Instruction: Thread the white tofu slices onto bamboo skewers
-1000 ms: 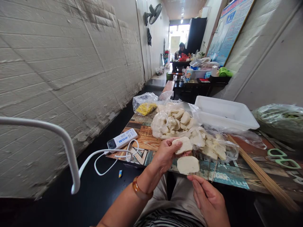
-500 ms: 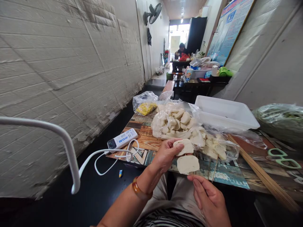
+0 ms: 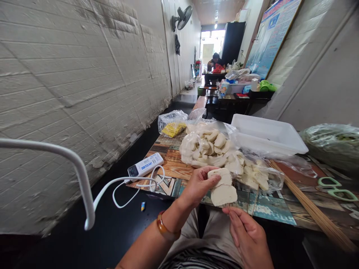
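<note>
Bangle (image 3: 163, 228), one: amber-brown, rounded, glossy; worn above the left hand (image 3: 198, 186). Trousers (image 3: 220, 228): pale beige. Garment (image 3: 202, 260): black-and-white striped, partly shown at bottom centre.

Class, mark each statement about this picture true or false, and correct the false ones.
1. The left hand holds the upper pale slice. True.
2. The right hand holds the scissors. False: it pinches a thin stick below the lower pale slice; the scissors lie on the table.
3. An amber-coloured bangle is on the left wrist. True.
4. The fan stands on the floor. False: the fan is mounted on the wall.
5. The yellow packet lies in the white tray. False: the yellow packet is in clear plastic, left of the white tray.
</note>
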`<state>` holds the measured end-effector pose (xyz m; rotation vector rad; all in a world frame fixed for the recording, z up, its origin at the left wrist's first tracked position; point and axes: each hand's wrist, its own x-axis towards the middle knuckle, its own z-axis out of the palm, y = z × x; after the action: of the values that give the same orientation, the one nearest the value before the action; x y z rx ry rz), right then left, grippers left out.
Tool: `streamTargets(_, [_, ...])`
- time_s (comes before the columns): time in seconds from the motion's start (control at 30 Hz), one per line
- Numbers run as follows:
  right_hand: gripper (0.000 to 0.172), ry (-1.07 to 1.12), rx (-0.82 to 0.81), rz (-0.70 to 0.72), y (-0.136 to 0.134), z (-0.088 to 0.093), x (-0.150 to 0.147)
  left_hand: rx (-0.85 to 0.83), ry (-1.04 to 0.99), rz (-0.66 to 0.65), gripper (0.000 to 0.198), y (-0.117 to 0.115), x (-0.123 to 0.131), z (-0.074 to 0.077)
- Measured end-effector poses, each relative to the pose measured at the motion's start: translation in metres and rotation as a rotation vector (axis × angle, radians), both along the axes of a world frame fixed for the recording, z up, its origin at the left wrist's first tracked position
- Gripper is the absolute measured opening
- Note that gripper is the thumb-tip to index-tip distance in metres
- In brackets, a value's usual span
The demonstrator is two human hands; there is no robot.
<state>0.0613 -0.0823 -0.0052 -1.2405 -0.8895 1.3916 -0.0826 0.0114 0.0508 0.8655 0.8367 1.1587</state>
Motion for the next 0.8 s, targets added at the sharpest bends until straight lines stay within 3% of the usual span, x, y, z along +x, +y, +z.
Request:
streamTargets(0.33, [0.042,-0.007,0.020,0.009,-0.002,-0.007,0.003,-0.099,-0.180,-0.047,0.054,0.000,0.002,0.007])
streamTargets(0.5, [0.042,-0.080,0.036,0.018,-0.002,-0.012,0.005,-0.092,-0.214,-0.038,0.042,-0.004,0.010,0.003])
streamTargets(0.8, [0.041,-0.086,0.039,-0.029,-0.014,-0.022,0.005,-0.080,-0.173,0.023,0.049,-0.012,0.015,0.004])
